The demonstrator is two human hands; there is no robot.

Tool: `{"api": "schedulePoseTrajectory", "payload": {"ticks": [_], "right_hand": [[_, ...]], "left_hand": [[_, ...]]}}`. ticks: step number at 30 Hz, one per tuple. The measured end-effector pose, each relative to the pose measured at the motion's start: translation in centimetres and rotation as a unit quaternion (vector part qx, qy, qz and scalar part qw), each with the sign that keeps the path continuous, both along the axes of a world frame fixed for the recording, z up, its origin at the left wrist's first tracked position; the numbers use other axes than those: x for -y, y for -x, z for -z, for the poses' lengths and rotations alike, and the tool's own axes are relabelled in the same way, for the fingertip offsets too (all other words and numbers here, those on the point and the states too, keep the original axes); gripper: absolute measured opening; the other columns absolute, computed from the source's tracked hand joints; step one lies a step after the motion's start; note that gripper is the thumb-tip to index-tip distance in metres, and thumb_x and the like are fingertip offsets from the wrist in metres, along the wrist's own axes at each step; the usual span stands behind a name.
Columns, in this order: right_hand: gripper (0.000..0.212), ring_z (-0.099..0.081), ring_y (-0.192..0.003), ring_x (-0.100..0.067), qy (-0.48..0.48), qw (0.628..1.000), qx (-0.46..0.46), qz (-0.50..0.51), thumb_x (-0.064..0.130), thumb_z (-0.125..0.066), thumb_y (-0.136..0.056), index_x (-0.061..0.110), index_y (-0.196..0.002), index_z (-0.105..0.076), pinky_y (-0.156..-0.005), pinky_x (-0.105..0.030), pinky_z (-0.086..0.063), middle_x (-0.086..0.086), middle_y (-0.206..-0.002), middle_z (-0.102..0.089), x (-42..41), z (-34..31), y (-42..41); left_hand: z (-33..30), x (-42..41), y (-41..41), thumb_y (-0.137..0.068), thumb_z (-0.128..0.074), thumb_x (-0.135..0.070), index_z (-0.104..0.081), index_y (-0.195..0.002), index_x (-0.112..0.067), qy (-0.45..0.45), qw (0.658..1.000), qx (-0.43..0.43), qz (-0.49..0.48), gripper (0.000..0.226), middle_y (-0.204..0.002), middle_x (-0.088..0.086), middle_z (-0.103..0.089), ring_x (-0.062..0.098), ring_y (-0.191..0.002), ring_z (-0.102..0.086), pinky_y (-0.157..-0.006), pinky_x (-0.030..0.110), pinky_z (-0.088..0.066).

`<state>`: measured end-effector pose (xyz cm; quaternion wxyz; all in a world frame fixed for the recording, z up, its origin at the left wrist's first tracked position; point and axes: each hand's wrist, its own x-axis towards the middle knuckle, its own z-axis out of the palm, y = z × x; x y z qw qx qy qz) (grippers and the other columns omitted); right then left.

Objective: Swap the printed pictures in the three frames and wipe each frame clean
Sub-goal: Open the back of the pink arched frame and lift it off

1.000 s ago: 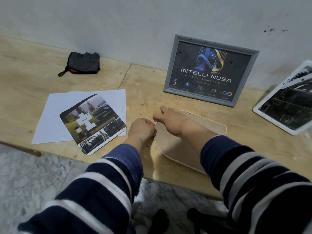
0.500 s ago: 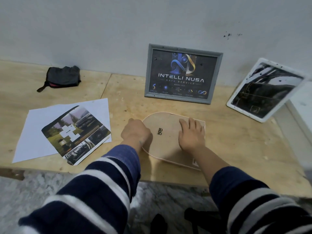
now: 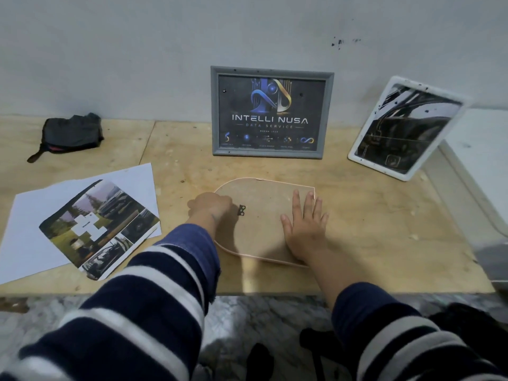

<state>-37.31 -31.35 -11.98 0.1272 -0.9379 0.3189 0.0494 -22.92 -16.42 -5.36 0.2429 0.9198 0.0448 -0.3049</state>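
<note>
On the plywood bench (image 3: 357,215), working the face-down pink frame (image 3: 264,213): left hand (image 3: 210,206) curled at its edge, grip unclear, right hand (image 3: 303,224) pressing flat, fingers spread; grey frame (image 3: 270,112) and white frame (image 3: 404,127) seemingly remaining.

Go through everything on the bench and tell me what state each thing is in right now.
Pink frame: face down, backing board up.
Grey frame: upright against the wall, logo print inside.
White frame: tilted, leaning back, dark print inside.
Printed picture: loose, face up on white paper.
Black cloth: bunched up, untouched.
Right hand: flat on the backing.
Left hand: curled at the frame's edge.
</note>
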Motion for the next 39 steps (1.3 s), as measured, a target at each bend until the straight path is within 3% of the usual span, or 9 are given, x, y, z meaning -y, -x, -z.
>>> {"api": "schedulePoseTrajectory", "payload": {"ticks": [3, 6, 9, 15, 19, 22, 27, 34, 39], "right_hand": [[0.08, 0.001, -0.145, -0.044, 0.031, 0.999, -0.007, -0.016, 0.057, 0.007, -0.082, 0.02, -0.152, 0.006, -0.115, -0.058, -0.006, -0.019, -0.16, 0.0, 0.0, 0.2, 0.2], [0.07, -0.025, -0.136, -0.054, 0.054, 0.998, -0.001, -0.035, 0.052, -0.015, -0.092, 0.015, -0.151, -0.022, -0.104, -0.066, -0.027, -0.024, -0.152, -0.028, -0.2, 0.1, 0.2], [0.063, -0.038, -0.126, -0.06, 0.068, 0.997, 0.012, -0.033, 0.047, -0.028, -0.093, 0.013, -0.145, -0.039, -0.096, -0.069, -0.035, -0.025, -0.144, -0.042, -0.1, 0.1, 0.1], [0.062, -0.036, -0.126, -0.061, 0.092, 0.994, 0.039, -0.044, 0.047, -0.028, -0.093, 0.015, -0.145, -0.04, -0.096, -0.07, -0.034, -0.023, -0.144, -0.044, 0.0, 0.4, 0.2], [0.062, -0.038, -0.125, -0.06, 0.09, 0.994, 0.044, -0.042, 0.047, -0.028, -0.093, 0.015, -0.145, -0.04, -0.096, -0.07, -0.033, -0.022, -0.143, -0.045, 0.1, 0.5, 0.1], [0.064, -0.036, -0.128, -0.058, 0.086, 0.995, 0.04, -0.029, 0.048, -0.025, -0.093, 0.015, -0.146, -0.037, -0.1, -0.068, -0.031, -0.022, -0.146, -0.042, 0.1, 0.7, 0.1], [0.071, -0.006, -0.143, -0.049, 0.073, 0.996, 0.034, -0.032, 0.056, 0.002, -0.087, 0.025, -0.151, 0.002, -0.114, -0.059, -0.006, -0.016, -0.16, -0.008, 0.1, 1.0, 0.3], [0.075, 0.002, -0.145, -0.044, 0.06, 0.997, 0.03, -0.028, 0.057, 0.008, -0.083, 0.027, -0.152, 0.006, -0.115, -0.057, 0.0, -0.012, -0.161, 0.001, 0.1, 0.8, 0.4], [0.074, -0.004, -0.144, -0.046, 0.059, 0.997, 0.041, -0.027, 0.056, 0.003, -0.086, 0.025, -0.153, -0.003, -0.114, -0.059, -0.004, -0.014, -0.16, -0.006, -0.1, 0.7, 0.4]], "left_hand": [[0.1, 0.4, -0.4, -0.086, -0.047, -0.039, -0.051, -0.129, -0.003, -0.035, 0.999, 0.008, 0.03, 0.056, -0.128, 0.019, -0.05, 0.033, -0.106, -0.049, -0.08, 0.034, -0.035], [0.1, 1.1, -0.3, -0.076, -0.043, -0.046, -0.052, -0.127, -0.003, -0.051, 0.998, 0.011, 0.034, 0.067, -0.123, 0.017, -0.052, 0.031, -0.094, -0.047, -0.072, 0.034, -0.032], [0.0, 1.5, 0.3, -0.074, -0.049, -0.044, -0.045, -0.13, -0.002, -0.047, 0.999, 0.002, -0.01, 0.071, -0.118, 0.014, -0.042, 0.033, -0.097, -0.048, -0.078, 0.038, -0.044], [-0.1, 1.6, 0.4, -0.075, -0.052, -0.043, -0.036, -0.136, -0.001, -0.011, 0.997, -0.014, -0.08, 0.076, -0.127, 0.015, -0.036, 0.036, -0.115, -0.046, -0.098, 0.044, -0.044], [0.1, 2.0, 0.9, -0.082, -0.049, -0.044, -0.034, -0.137, -0.003, -0.019, 0.999, -0.001, -0.037, 0.07, -0.132, 0.014, -0.032, 0.034, -0.121, -0.037, -0.093, 0.041, -0.037], [0.3, 1.5, 1.6, -0.083, -0.055, -0.037, -0.031, -0.136, -0.004, -0.037, 0.998, 0.046, -0.032, 0.067, -0.135, 0.013, -0.03, 0.032, -0.125, -0.032, -0.099, 0.044, -0.034], [0.8, -0.4, 2.6, -0.089, -0.052, -0.031, -0.041, -0.132, -0.008, -0.068, 0.992, 0.098, 0.032, 0.051, -0.135, 0.012, -0.036, 0.032, -0.124, -0.037, -0.101, 0.044, -0.035], [0.9, -1.0, 3.5, -0.09, -0.046, -0.033, -0.054, -0.126, -0.015, -0.106, 0.973, 0.173, 0.109, 0.041, -0.132, 0.009, -0.04, 0.029, -0.122, -0.035, -0.096, 0.043, -0.036], [-0.2, 0.3, 3.6, -0.085, -0.055, -0.039, -0.049, -0.127, 0.0, -0.036, 0.991, 0.125, 0.044, 0.057, -0.139, 0.007, -0.026, 0.029, -0.123, -0.027, -0.098, 0.041, -0.032]]}}
